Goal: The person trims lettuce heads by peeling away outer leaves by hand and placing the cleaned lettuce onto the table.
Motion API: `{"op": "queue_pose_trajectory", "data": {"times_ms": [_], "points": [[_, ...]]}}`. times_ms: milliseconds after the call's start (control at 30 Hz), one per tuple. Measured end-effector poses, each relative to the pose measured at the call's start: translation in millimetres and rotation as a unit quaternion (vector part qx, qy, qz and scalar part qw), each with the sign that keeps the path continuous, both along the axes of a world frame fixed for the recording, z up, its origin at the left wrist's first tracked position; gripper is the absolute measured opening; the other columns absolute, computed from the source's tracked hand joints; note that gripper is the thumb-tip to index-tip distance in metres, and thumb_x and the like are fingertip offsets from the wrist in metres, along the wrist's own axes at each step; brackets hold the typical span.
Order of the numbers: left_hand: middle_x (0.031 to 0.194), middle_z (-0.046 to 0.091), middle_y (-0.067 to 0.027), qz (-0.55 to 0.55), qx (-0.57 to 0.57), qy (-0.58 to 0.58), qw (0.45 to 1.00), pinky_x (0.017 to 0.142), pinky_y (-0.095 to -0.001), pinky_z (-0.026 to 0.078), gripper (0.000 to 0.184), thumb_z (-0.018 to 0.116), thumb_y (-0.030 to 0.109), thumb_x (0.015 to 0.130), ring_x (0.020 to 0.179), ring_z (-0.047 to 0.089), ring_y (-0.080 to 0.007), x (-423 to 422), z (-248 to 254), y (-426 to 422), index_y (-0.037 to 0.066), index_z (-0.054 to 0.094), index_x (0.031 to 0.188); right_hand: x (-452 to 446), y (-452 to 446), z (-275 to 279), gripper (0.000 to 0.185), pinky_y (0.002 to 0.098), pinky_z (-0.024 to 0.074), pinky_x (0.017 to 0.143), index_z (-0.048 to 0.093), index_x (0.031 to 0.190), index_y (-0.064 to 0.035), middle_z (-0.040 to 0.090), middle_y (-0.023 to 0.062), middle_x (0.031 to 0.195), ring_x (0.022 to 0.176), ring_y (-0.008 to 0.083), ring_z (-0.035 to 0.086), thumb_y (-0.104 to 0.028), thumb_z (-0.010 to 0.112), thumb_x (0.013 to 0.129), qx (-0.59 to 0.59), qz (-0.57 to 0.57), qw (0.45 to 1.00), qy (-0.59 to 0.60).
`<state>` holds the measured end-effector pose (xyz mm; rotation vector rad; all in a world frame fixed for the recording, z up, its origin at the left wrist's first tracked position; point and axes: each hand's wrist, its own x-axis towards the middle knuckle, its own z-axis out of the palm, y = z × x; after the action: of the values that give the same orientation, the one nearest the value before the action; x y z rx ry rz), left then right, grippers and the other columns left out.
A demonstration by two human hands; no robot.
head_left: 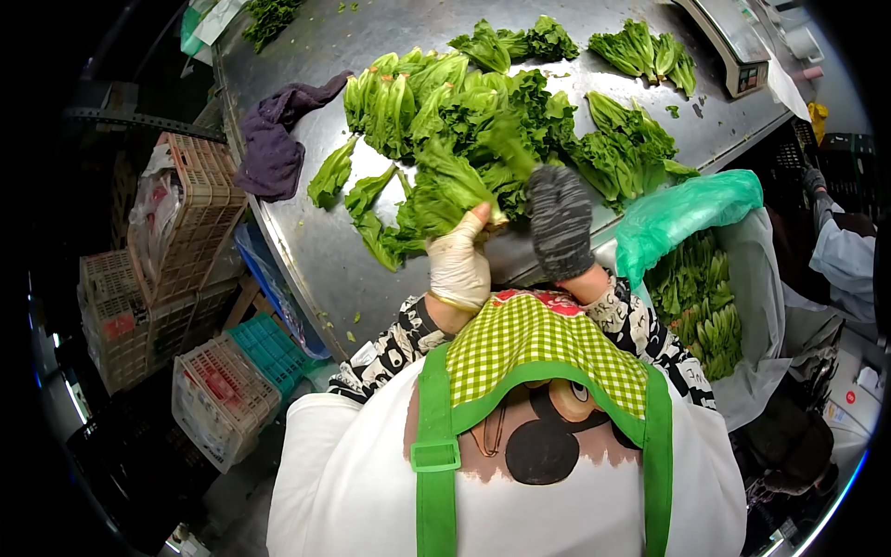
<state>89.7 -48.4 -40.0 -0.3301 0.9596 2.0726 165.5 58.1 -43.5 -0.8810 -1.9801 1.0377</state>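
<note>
At the view's twelve o'clock, my left hand [459, 267] clasps a green lettuce head [450, 186] near its base. At two o'clock, my gloved right hand [560, 223]: fingertips hidden, adjacent leaf [509, 145] blurred, grip I cannot tell.

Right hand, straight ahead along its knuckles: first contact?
Probably the lettuce pile, its leafy near edge just beyond the right hand; height difference is unclear from this view.
</note>
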Motion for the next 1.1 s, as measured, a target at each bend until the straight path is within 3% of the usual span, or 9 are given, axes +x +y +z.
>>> {"op": "queue_pose_trajectory", "data": {"times_ms": [100, 233, 267, 367, 400, 500, 667, 867, 1100], "points": [[0.096, 0.066, -0.0089, 0.027, 0.043, -0.032, 0.998, 0.079, -0.0337, 0.05, 0.022, 0.063, -0.003, 0.083, 0.084, 0.062, -0.0198, -12, -9, -7, -0.001, 0.061, 0.105, 5, 13, 3, 0.016, 0.0363, 0.0479, 0.067, 0.062, 0.097, 0.0018, 0.061, 0.0154, 0.077, 0.07, 0.028, 0.058, -0.01, 0.051, 0.093, -0.114, 0.014, 0.992, 0.049], [0.102, 0.064, -0.0093, 0.032, 0.082, -0.033, 0.996, 0.086, -0.0356, 0.049, 0.023, 0.063, -0.003, 0.084, 0.093, 0.061, -0.022, -20, -1, -12, -0.001, 0.061, 0.106, 4, 12, 3, 0.024, 0.0357, 0.0488, 0.077, 0.062, 0.106, 0.0008, 0.065, 0.0179, 0.092, 0.085, 0.0264, 0.063, -0.016, 0.055, 0.091, -0.178, 0.171, 0.957, -0.152], [0.102, 0.064, -0.0093, 0.035, 0.083, -0.034, 0.995, 0.086, -0.0356, 0.049, 0.023, 0.063, -0.003, 0.083, 0.093, 0.061, -0.0221, -21, 1, -12, -0.001, 0.061, 0.106, 4, 7, -12, 0.028, 0.0353, 0.0495, 0.079, 0.061, 0.11, 0.0002, 0.065, 0.0194, 0.096, 0.09, 0.0263, 0.063, -0.019, 0.056, 0.09, -0.094, 0.209, 0.954, -0.192], [0.102, 0.065, -0.0093, 0.032, 0.089, -0.026, 0.995, 0.086, -0.0349, 0.049, 0.024, 0.063, -0.002, 0.083, 0.093, 0.061, -0.0221, -24, 5, -13, 0.0, 0.06, 0.107, 3, -1, -24, 0.028, 0.0322, 0.0502, 0.079, 0.06, 0.112, -0.0005, 0.066, 0.0168, 0.095, 0.089, 0.0226, 0.064, -0.018, 0.058, 0.09, -0.182, 0.181, 0.96, -0.115], [0.101, 0.065, -0.0092, 0.029, 0.092, -0.026, 0.995, 0.086, -0.0344, 0.049, 0.024, 0.064, -0.002, 0.083, 0.093, 0.061, -0.0219, -24, 8, -13, 0.0, 0.06, 0.107, 0, 0, 2, 0.029, 0.0289, 0.0503, 0.079, 0.059, 0.114, -0.0007, 0.066, 0.014, 0.097, 0.09, 0.0172, 0.062, -0.015, 0.061, 0.089, -0.379, 0.164, 0.909, -0.05], [0.1, 0.065, -0.0084, -0.001, 0.084, -0.045, 0.995, 0.086, -0.0326, 0.049, 0.023, 0.064, -0.002, 0.083, 0.092, 0.061, -0.0208, -26, 3, -15, 0.001, 0.06, 0.106, -2, 3, 20, 0.032, 0.0275, 0.0503, 0.079, 0.058, 0.117, 0.0003, 0.066, 0.0111, 0.097, 0.089, 0.0141, 0.061, -0.011, 0.063, 0.088, -0.36, 0.223, 0.904, 0.054], [0.099, 0.066, -0.0067, -0.021, 0.109, -0.079, 0.991, 0.083, -0.0291, 0.048, 0.022, 0.064, -0.001, 0.084, 0.091, 0.062, -0.0174, -25, -5, -14, 0.002, 0.062, 0.105, 6, 3, 25, 0.037, 0.0287, 0.0492, 0.086, 0.056, 0.12, -0.0001, 0.063, 0.0083, 0.109, 0.098, 0.0128, 0.059, -0.004, 0.066, 0.085, -0.285, 0.274, 0.918, -0.03], [0.1, 0.066, -0.0059, -0.032, 0.068, -0.059, 0.995, 0.083, -0.0285, 0.047, 0.022, 0.065, 0.002, 0.084, 0.092, 0.061, -0.0158, -21, 4, -10, 0.003, 0.062, 0.106, 2, -2, 40, 0.025, 0.0291, 0.051, 0.072, 0.062, 0.101, 0.0021, 0.066, 0.0115, 0.088, 0.078, 0.0132, 0.062, -0.01, 0.07, 0.08, -0.306, 0.234, 0.923, -0.002], [0.104, 0.066, -0.0089, -0.062, 0.024, -0.01, 0.998, 0.089, -0.032, 0.044, 0.024, 0.065, 0.006, 0.084, 0.096, 0.061, -0.0181, -16, 10, -5, 0.002, 0.062, 0.107, 5, 5, 44, 0.015, 0.0334, 0.0499, 0.064, 0.061, 0.084, -0.0007, 0.06, 0.0139, 0.073, 0.064, 0.0243, 0.06, -0.012, 0.069, 0.077, -0.139, 0.274, 0.951, -0.031]]}}
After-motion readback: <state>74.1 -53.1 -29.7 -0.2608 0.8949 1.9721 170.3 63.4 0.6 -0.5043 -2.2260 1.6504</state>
